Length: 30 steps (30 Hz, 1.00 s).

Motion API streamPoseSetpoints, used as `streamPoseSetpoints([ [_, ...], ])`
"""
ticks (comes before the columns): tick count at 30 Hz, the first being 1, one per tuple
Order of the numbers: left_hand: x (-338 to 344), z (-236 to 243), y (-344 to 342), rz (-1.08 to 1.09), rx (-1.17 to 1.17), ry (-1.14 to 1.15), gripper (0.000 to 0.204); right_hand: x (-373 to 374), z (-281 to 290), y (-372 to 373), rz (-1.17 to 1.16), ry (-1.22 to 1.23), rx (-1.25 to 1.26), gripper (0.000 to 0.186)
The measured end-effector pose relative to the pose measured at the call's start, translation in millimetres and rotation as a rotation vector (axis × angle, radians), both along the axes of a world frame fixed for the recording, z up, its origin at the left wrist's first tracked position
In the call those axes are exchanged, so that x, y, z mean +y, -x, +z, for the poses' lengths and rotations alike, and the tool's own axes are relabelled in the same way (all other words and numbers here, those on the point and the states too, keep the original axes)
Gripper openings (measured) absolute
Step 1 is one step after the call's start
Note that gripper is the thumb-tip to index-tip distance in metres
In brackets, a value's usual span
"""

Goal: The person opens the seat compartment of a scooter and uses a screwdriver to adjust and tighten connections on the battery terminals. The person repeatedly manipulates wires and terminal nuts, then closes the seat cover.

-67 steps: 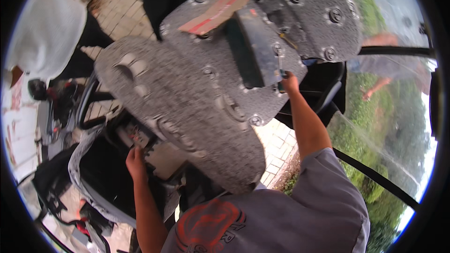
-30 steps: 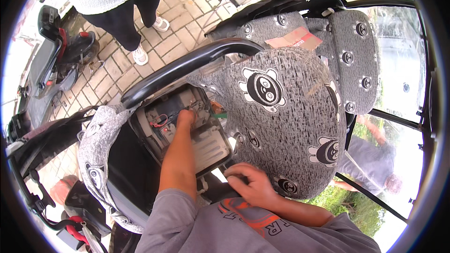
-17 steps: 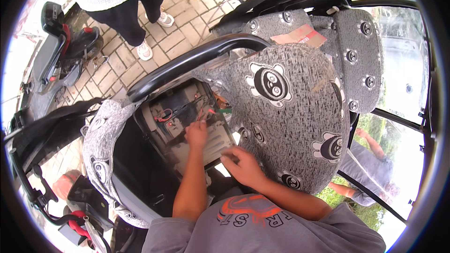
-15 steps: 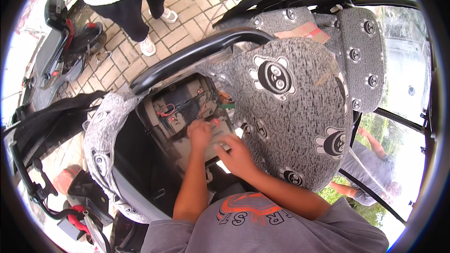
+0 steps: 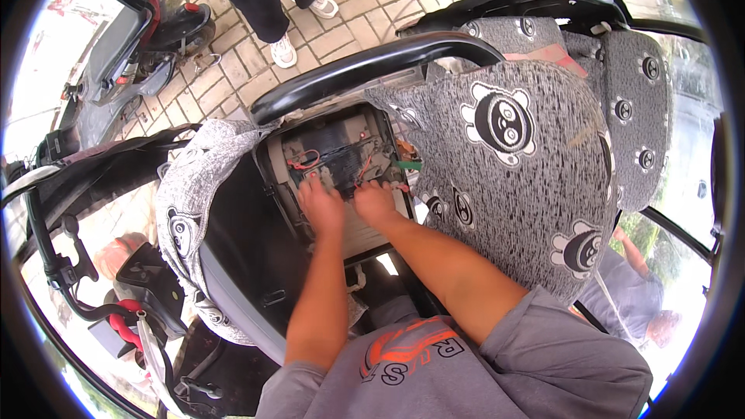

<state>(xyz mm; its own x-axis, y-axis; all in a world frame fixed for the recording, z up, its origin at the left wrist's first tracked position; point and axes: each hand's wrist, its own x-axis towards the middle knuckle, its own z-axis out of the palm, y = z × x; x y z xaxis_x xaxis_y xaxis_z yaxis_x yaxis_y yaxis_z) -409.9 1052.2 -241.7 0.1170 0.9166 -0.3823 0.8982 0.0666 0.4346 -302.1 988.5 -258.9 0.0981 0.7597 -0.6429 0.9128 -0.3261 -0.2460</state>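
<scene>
Inside an open seat compartment (image 5: 358, 234), a dark battery (image 5: 335, 164) lies with red wires (image 5: 305, 160) across its top. Over the battery's near edge, my left hand (image 5: 320, 206) bends its fingers down beside a small red spot. My right hand (image 5: 374, 203) is closed just to the right, its fingertips by a second red wire (image 5: 365, 167). What either hand pinches is hidden under the fingers. A green strip (image 5: 407, 164) sticks out at the compartment's right side.
The grey patterned seat (image 5: 512, 178) leans up on the right, with a black curved bar (image 5: 372, 70) behind. Handlebars with a red grip (image 5: 128, 324) are at lower left. Across the paving stand a person's legs (image 5: 268, 0) and a parked scooter (image 5: 128, 50).
Both hands have reached farther into the compartment. My right hand has come forward from the near side to beside my left, its fingers now curled in. The view has shifted a little.
</scene>
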Motion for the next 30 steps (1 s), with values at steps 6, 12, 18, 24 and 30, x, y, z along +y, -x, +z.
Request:
streamPoseSetpoints([
  [6, -7, -61, 1, -0.469, 0.339, -0.149, 0.045, 40, -27, 5, -0.102, 0.083, -0.059, 0.035],
  [12, 18, -93, 10, -0.724, 0.389, -0.115, 0.044, 45, -62, 10, 0.102, -0.159, -0.178, 0.041],
  [18, 20, -105, 13, -0.801, 0.540, -0.173, 0.042, 54, -90, 4, 0.332, -0.292, -0.180, 0.038],
  [24, 24, -102, 8, -0.805, 0.575, -0.185, 0.040, 57, -108, -6, 0.296, -0.555, -0.052, 0.034],
  [30, 38, -85, 10, -0.867, 0.522, -0.037, 0.032, 61, -93, -8, 0.349, -0.344, 0.069, 0.044],
])
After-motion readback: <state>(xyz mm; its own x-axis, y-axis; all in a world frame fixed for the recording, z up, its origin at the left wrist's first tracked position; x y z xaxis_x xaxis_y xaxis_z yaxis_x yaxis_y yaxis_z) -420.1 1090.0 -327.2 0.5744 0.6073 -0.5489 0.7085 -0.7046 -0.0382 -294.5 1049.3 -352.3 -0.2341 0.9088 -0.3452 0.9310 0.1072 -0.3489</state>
